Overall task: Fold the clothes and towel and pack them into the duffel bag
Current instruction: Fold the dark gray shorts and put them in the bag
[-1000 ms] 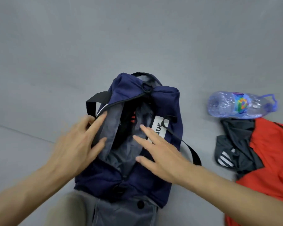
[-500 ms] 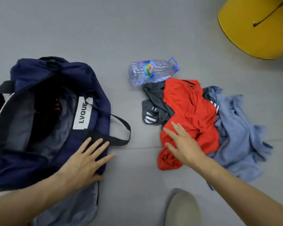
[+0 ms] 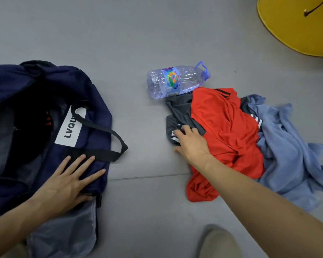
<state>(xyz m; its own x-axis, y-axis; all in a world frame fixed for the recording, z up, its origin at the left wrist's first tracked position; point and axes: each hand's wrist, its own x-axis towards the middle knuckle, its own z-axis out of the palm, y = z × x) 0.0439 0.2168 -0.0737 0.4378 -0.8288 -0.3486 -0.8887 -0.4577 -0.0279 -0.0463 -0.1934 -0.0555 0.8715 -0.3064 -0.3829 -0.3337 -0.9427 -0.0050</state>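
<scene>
— Where are the clothes from the hands?

— From my remote seat I see the pile on the right side of the grey floor [image 3: 138,34]. The grey garment [image 3: 179,112] lies at the left edge of the pile, directly under my right hand [image 3: 191,144]. The red shirt [image 3: 222,127] lies over it, just right of the hand, and my forearm crosses the shirt's near part. The blue towel [image 3: 287,146] is crumpled further right, partly under the shirt. The duffel bag [image 3: 93,101] is on the left, well apart from the pile.

— And the hands?

— The left hand [image 3: 67,181] is nearest. It lies flat with the fingers spread, pressing the near side of the bag and grasping nothing. The right hand has its fingers bent into the striped edge of the grey garment, with the thumb at the near side, so it is grasping this cloth.

— What else is around?

— At the near edge is a beige blurred shape [image 3: 220,243]; I cannot tell what it is. The bag is open, dark inside, with a white label [image 3: 69,127] and a black strap [image 3: 104,131] lying across it. Behind the pile a clear plastic bottle [image 3: 175,81] lies on its side, touching the grey garment. In the far right corner is a yellow object [image 3: 296,25].
</scene>
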